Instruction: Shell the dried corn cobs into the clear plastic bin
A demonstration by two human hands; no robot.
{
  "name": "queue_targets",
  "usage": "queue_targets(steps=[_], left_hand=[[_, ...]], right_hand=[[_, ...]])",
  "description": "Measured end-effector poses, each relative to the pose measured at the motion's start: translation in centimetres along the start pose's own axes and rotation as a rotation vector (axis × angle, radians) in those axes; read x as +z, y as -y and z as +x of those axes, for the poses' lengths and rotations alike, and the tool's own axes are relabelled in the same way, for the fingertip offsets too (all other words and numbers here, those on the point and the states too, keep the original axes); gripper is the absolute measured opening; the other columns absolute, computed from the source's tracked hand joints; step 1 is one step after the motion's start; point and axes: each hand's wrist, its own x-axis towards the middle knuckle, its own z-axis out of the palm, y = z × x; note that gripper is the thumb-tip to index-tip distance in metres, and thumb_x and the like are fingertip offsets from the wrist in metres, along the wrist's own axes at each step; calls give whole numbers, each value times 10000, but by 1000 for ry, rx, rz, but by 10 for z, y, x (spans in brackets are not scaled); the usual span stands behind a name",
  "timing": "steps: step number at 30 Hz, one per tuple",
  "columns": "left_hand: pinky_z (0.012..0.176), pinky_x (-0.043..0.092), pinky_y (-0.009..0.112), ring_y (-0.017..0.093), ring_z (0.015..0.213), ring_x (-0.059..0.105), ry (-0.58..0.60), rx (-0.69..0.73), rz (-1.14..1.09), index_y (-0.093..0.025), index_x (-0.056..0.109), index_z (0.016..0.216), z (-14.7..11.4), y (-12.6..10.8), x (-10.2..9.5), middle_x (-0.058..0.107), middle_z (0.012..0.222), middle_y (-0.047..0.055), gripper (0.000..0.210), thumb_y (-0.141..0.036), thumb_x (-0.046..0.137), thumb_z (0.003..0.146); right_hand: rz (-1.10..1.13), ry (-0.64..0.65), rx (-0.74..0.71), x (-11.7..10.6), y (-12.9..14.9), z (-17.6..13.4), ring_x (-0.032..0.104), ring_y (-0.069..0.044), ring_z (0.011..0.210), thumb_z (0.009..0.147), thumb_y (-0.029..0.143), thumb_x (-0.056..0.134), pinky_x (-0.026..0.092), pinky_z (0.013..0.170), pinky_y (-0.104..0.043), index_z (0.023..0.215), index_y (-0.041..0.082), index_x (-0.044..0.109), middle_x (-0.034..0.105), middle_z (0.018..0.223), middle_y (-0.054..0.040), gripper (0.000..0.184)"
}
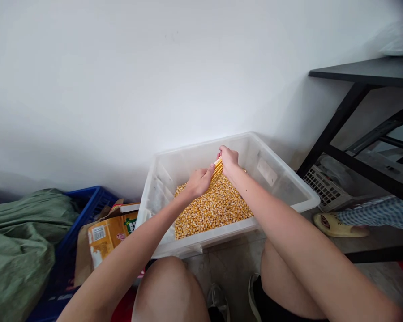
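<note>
Over a translucent plastic bin point(285, 192), both hands are on one corn cob point(216, 171), its yellow kernels in rows and a pale patch near its upper end. My left hand point(200, 180) is closed around the lower part, thumb pointing up along the cob. At the upper end, my right hand point(229, 160) is closed with its fingers curled against the cob; its fingertips are partly hidden. Beneath them a heap of loose corn kernels point(215, 210) covers much of the bin's floor.
A white wall point(154, 80) rises behind the bin. To the left are a blue crate point(87, 201), a green cloth point(20, 241) and an orange printed package point(104, 237). On the right stand a black-framed table point(366, 74), a white basket point(325, 188) and another person's slippered foot point(339, 224).
</note>
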Motion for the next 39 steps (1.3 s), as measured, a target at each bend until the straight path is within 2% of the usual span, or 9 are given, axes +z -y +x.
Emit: queue_targets(steps=[11,19,21,23,26,29,32,36,39], left_hand=[[541,273,267,141,561,430,9,-7,-22,-144,520,556,-1,-1,-2,477,542,15,634,-619,267,891],[530,261,266,128,546,392,-2,-58,-107,-144,493,503,2,6,0,419,502,0,639,-654,328,851],[555,307,260,137,566,425,42,-67,-226,-133,560,545,4,8,-2,478,522,9,666,-669,311,850],[588,356,254,145,598,480,144,-71,-379,-120,646,654,6,13,-5,575,601,28,672,-674,320,848],[567,379,251,146,580,513,210,-182,-467,-111,704,840,10,22,-8,646,689,55,656,-680,378,826],[577,398,266,176,609,555,94,-252,-389,-101,710,912,13,23,-7,664,695,82,704,-688,330,835],[648,413,280,222,729,591,27,-121,-240,-116,713,816,9,12,-4,680,724,87,685,-704,363,815],[653,399,274,230,734,583,23,-25,-136,-136,674,690,-1,-6,0,678,709,79,638,-691,385,816],[619,367,274,207,665,557,12,-2,-54,-145,601,590,-5,-10,-2,623,624,68,649,-656,310,865]], right_hand=[[-28,104,-85,-3,-3,-5,378,-76,360,592,137,563,291,350,-217,455,188,444,418,396,55,188],[-59,154,-67,-4,-3,-3,392,-84,358,601,143,563,298,356,-223,468,190,447,411,394,57,184],[-46,159,-36,-5,-2,-1,399,-88,355,601,143,566,305,356,-228,474,191,447,423,400,53,181],[-33,146,5,-6,-1,0,407,-94,352,603,147,569,319,358,-235,479,194,443,434,404,50,183],[-56,94,24,-8,0,3,412,-100,348,606,156,572,325,358,-242,480,196,444,435,398,46,184],[-153,13,2,-8,-3,5,423,-104,358,606,169,582,318,356,-243,488,191,477,461,411,35,159],[-276,-42,-12,-5,-8,5,465,-117,394,616,192,578,339,374,-244,496,192,509,514,452,11,139],[-388,-8,-46,2,-12,-4,505,-131,442,631,216,567,356,398,-239,484,204,507,535,473,-3,160],[-329,45,-83,5,-11,-12,468,-115,419,630,224,560,336,390,-232,471,205,485,512,459,13,177]])
